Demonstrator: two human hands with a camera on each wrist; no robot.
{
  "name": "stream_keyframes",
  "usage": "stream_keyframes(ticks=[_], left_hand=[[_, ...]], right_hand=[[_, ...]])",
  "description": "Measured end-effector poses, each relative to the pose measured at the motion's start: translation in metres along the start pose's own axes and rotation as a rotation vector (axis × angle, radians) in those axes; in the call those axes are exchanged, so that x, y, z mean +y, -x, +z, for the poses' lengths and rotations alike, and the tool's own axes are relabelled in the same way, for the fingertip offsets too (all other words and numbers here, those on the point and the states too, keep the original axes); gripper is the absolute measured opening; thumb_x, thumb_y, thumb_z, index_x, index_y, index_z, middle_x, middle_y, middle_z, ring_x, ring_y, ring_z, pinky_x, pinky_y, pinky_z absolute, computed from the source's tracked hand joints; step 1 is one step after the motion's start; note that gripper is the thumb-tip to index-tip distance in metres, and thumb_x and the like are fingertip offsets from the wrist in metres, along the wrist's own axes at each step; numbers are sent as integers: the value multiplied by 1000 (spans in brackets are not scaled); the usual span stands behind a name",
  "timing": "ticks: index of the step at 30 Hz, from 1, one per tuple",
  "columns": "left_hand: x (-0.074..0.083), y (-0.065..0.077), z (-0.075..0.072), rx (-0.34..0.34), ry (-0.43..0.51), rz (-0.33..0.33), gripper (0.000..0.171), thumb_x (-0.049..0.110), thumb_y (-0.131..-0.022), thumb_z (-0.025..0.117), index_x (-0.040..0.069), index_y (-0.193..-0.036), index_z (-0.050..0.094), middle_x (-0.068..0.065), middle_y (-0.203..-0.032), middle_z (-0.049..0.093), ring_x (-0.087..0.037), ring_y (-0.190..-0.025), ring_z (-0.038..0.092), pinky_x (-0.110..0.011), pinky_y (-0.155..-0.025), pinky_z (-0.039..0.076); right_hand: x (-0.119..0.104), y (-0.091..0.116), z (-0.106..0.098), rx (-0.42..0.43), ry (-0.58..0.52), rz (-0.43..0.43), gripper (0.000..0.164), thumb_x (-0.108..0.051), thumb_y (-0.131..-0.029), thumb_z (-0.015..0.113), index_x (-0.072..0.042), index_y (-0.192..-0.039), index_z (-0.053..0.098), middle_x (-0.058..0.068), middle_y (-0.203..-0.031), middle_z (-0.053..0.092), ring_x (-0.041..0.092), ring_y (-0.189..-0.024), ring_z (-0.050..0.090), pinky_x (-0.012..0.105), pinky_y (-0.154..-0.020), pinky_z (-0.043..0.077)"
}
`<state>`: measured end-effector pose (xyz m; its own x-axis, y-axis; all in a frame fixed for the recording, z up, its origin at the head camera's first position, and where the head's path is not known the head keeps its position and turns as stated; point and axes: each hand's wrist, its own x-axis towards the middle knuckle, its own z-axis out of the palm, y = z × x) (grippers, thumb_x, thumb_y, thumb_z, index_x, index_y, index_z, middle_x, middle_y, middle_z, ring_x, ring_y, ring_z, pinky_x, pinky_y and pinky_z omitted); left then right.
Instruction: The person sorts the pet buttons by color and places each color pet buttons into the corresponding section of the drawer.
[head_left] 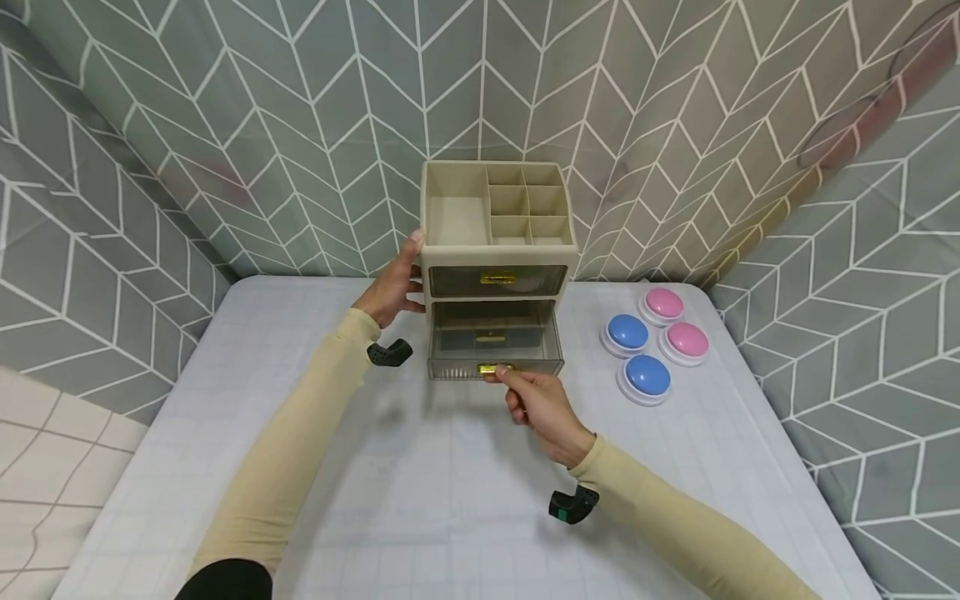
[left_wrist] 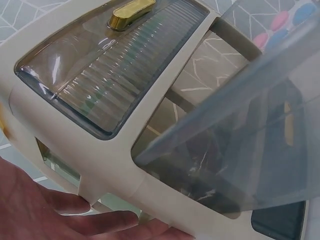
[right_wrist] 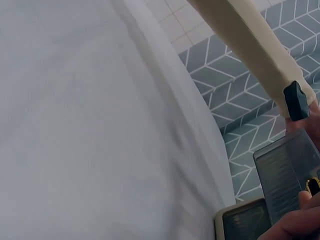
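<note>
A cream drawer organizer [head_left: 498, 250] stands at the back of the table, with dividers in its top and smoky see-through drawers below. My left hand [head_left: 392, 283] presses against its left side, fingers spread along the wall in the left wrist view. The upper drawer [left_wrist: 115, 70] sits closed in the frame. Below it, a clear drawer [head_left: 442, 367] is pulled forward, and another gold handle shows through it. My right hand [head_left: 547, 408] pinches this drawer's gold handle [head_left: 489, 367] between thumb and fingers. The right wrist view catches the hand [right_wrist: 295, 222] at its lower right edge.
Several push lights or buttons lie right of the organizer, including a blue one [head_left: 647, 375] and a pink one [head_left: 687, 339] with white bases. A white cloth covers the table [head_left: 450, 500]. Grey chevron-patterned walls [head_left: 315, 125] rise behind it and at both sides.
</note>
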<state>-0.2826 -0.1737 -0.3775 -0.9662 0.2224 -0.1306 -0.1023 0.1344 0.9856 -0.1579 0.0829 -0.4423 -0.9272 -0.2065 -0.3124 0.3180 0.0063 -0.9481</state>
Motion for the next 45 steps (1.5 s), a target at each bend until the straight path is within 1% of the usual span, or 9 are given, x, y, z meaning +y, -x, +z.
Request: stream_keyframes(ticks=[5,11,19,25,29,35,40,42,45], left_hand=[[1,-1,0,2,-9,5,94,74,-97,24,4,-158,33,-30,-154,42,-46,-136,50,-68,-107,45],[-1,-3,-1,2,3,8,92,74,-98,25,5,-157,35,-29,-152,43,-45,-134,51,-67,-106,46],[-3,-3,1,-8,13,0,92,75,-98,24,7,-159,32,-29,-151,43,-44,-132,52,-68,-106,45],[-2,-3,1,7,15,2,92,73,-98,23,5,-158,33,-29,-152,42,-44,-133,51,-70,-106,44],[-2,-3,1,3,13,3,92,73,-98,23,5,-160,31,-29,-154,40,-45,-136,50,-72,-109,42],[0,-2,0,3,11,6,92,74,-98,22,5,-159,33,-29,-154,42,-45,-136,51,-72,-110,42],[0,-2,0,8,16,8,95,75,-98,22,2,-158,35,-30,-153,43,-44,-134,52,-71,-109,42],[-1,-3,0,9,16,6,95,75,-97,23,2,-157,36,-30,-152,44,-43,-132,52,-70,-108,43],[-2,-3,2,5,18,3,95,75,-96,23,2,-157,36,-29,-150,45,-41,-128,53,-68,-106,45]], right_hand=[[3,6,2,0,4,15,39,-29,-109,61,4,-122,75,-7,-63,47,5,-57,40,20,-57,38],[7,13,2,33,-7,3,35,-27,-108,62,3,-117,77,-7,-62,45,6,-56,39,21,-57,37],[14,15,0,51,-33,-8,33,-26,-107,63,3,-116,77,-7,-59,46,6,-54,39,22,-56,37],[20,14,-2,27,-29,-57,35,-31,-107,65,1,-115,77,-5,-60,50,7,-53,42,21,-54,38],[25,15,-10,15,15,-93,36,-31,-106,66,3,-113,76,-5,-61,52,7,-54,44,21,-55,39],[36,16,-37,69,73,-55,38,-26,-102,72,10,-113,72,-3,-64,56,8,-57,47,21,-55,41],[47,15,-74,187,157,-35,32,-22,-99,76,9,-105,73,-2,-66,61,7,-57,52,21,-53,44],[50,15,-93,251,226,-61,29,-22,-99,76,7,-103,74,-2,-68,63,6,-59,53,20,-54,43],[51,17,-126,366,380,-154,26,-23,-98,78,2,-102,77,-3,-72,66,3,-62,55,19,-55,43]])
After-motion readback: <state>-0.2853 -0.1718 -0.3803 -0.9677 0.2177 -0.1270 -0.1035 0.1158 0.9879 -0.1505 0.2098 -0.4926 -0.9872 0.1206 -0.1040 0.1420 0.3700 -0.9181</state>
